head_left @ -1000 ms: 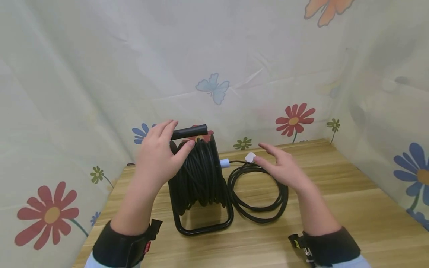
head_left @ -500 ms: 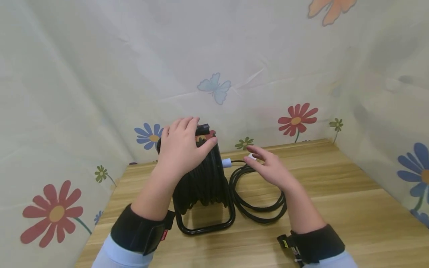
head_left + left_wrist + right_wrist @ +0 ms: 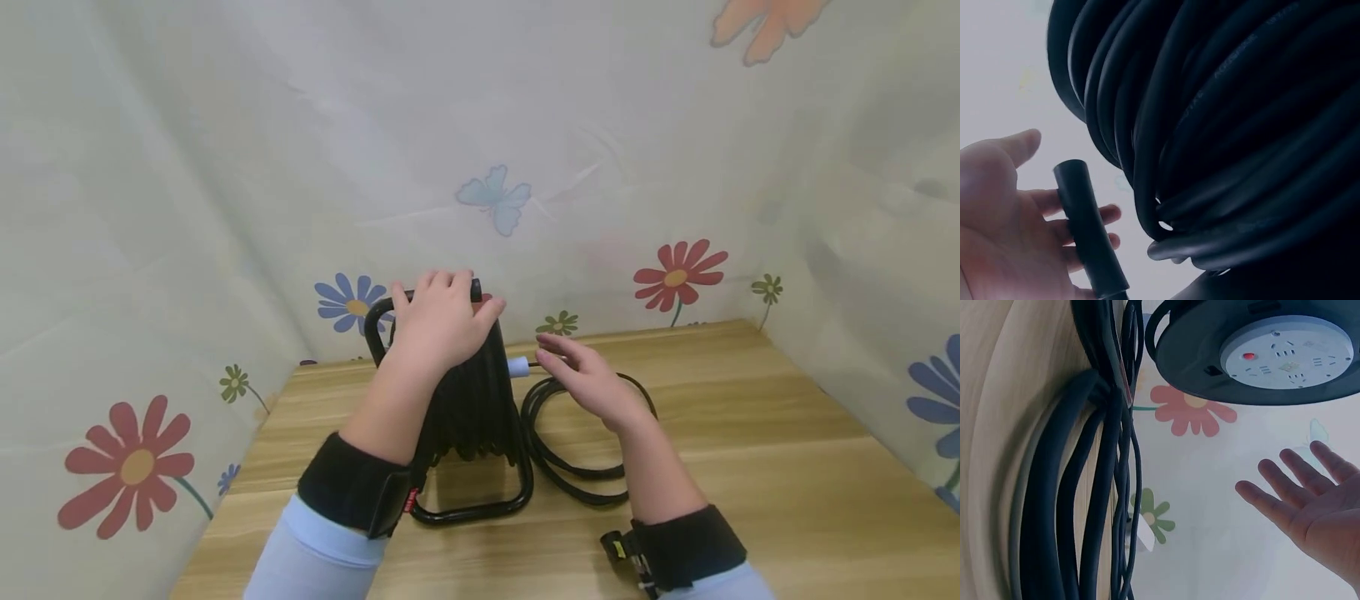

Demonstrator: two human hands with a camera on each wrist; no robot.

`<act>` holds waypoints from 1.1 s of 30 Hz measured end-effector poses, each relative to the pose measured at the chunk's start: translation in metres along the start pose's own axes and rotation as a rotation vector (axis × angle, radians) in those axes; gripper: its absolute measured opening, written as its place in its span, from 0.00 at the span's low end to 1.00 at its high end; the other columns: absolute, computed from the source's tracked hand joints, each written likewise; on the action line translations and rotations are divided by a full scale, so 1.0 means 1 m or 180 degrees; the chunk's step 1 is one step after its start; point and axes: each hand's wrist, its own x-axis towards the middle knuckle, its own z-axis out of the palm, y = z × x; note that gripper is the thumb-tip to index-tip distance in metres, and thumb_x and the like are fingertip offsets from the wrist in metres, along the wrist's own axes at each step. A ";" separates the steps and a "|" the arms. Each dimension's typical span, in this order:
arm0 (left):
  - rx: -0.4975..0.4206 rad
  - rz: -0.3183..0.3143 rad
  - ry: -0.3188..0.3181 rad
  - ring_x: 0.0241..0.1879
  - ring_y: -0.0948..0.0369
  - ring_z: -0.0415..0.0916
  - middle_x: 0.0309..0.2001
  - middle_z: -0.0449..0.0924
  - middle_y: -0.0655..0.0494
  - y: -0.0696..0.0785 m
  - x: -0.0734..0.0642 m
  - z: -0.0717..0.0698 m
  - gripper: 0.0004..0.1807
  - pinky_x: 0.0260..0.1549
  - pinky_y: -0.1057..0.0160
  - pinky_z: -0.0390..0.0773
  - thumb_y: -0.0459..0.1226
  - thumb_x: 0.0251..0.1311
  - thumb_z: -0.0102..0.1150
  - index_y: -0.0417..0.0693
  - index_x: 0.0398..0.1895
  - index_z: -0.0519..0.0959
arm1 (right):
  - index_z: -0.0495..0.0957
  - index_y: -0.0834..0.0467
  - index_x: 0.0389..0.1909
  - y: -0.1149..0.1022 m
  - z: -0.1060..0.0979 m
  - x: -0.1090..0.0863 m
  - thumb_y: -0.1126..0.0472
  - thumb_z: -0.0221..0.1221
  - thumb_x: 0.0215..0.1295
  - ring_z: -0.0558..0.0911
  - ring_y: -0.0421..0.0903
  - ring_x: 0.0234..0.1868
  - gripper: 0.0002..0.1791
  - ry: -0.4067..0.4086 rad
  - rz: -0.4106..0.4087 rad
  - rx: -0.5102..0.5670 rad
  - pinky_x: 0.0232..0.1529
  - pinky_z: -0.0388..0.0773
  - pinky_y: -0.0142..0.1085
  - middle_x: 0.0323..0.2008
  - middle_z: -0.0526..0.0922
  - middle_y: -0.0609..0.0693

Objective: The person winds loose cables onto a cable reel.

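A black cable reel with thick black cable (image 3: 476,417) wound on it stands on a tubular frame. My left hand (image 3: 438,321) lies over its top handle (image 3: 476,290); in the left wrist view the fingers pass behind the handle grip (image 3: 1091,228), and the thumb stays apart from it. My right hand (image 3: 592,387) hovers above a loose coil of thinner-looking cable (image 3: 558,475), fingers extended and holding nothing. A light blue cylinder (image 3: 518,367) juts from the reel's right side. In the right wrist view, the reel's side carries a round socket panel (image 3: 1288,353) with a red button.
The wooden table (image 3: 712,450) bears the reel and coil. Cloth printed with flowers and butterflies (image 3: 495,200) surrounds the back and sides. A white piece (image 3: 1142,536) by the cable shows in the right wrist view; my right hand hides it in the head view.
My left hand has moved right, from the handle's left end to over its grip. My right hand has moved left, nearer the reel. The view has shifted slightly.
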 end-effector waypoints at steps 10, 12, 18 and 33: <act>0.0106 -0.0265 -0.0154 0.66 0.45 0.51 0.66 0.62 0.47 0.006 0.015 0.005 0.38 0.59 0.31 0.42 0.63 0.70 0.25 0.48 0.70 0.60 | 0.60 0.61 0.69 -0.031 0.008 -0.007 0.49 0.45 0.75 0.65 0.53 0.63 0.29 -0.0094 -0.0040 0.0058 0.58 0.66 0.56 0.65 0.66 0.59; 0.0131 -0.0280 -0.0090 0.64 0.44 0.53 0.65 0.64 0.46 0.006 0.016 0.008 0.36 0.59 0.32 0.43 0.62 0.70 0.26 0.47 0.68 0.62 | 0.59 0.61 0.69 -0.032 0.008 -0.008 0.49 0.45 0.75 0.65 0.53 0.63 0.29 -0.0106 -0.0023 0.0069 0.57 0.66 0.56 0.65 0.66 0.59; 0.0203 -0.0246 0.0068 0.60 0.44 0.57 0.61 0.68 0.46 0.006 0.016 0.015 0.33 0.58 0.32 0.47 0.60 0.71 0.29 0.46 0.64 0.65 | 0.60 0.62 0.69 -0.032 0.008 -0.010 0.50 0.46 0.75 0.65 0.53 0.63 0.28 -0.0082 -0.0056 0.0061 0.58 0.65 0.56 0.65 0.66 0.60; 0.0312 -0.0219 0.0005 0.57 0.44 0.59 0.58 0.69 0.46 0.006 0.016 0.013 0.33 0.55 0.35 0.53 0.60 0.71 0.31 0.45 0.63 0.66 | 0.60 0.59 0.69 -0.016 0.012 -0.003 0.48 0.47 0.75 0.62 0.54 0.64 0.29 -0.0105 -0.0027 0.0031 0.59 0.63 0.56 0.67 0.63 0.58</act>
